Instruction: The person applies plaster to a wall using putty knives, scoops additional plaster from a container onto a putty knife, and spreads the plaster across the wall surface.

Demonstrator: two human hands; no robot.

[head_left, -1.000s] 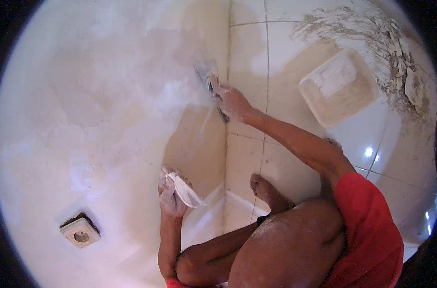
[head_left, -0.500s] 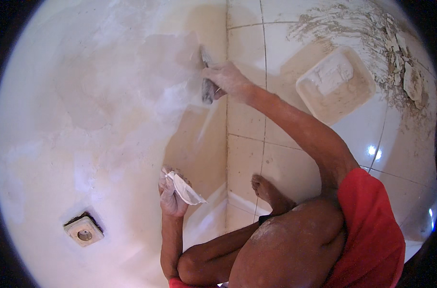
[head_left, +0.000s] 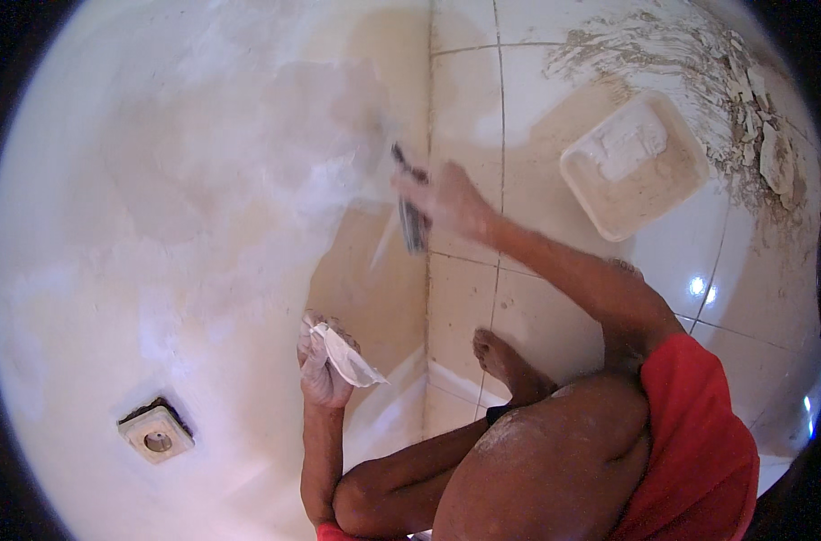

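Note:
My right hand (head_left: 457, 203) is closed round a putty knife (head_left: 412, 225) with a dark grey blade, close to the patchy white wall (head_left: 221, 288) where it meets the floor. The hand is blurred, and I cannot tell whether the blade touches the wall. Lower down, my left hand (head_left: 324, 374) grips a thin, flat piece coated in white filler (head_left: 350, 359); its exact kind does not show. Darker, smooth patches of filler (head_left: 325, 99) cover the upper part of the wall.
A whitish plastic tub (head_left: 600, 212) holding white filler stands on the floor tiles (head_left: 464, 212). Beyond it lie dried scrapings and broken flakes (head_left: 775, 158). A power socket (head_left: 158, 437) hangs loose at the lower left of the wall. My bare foot (head_left: 509, 361) rests near the wall.
My right hand has moved toward me and slightly right with the putty knife, away from the upper filler patch. My left hand and the white-coated piece have stayed in place.

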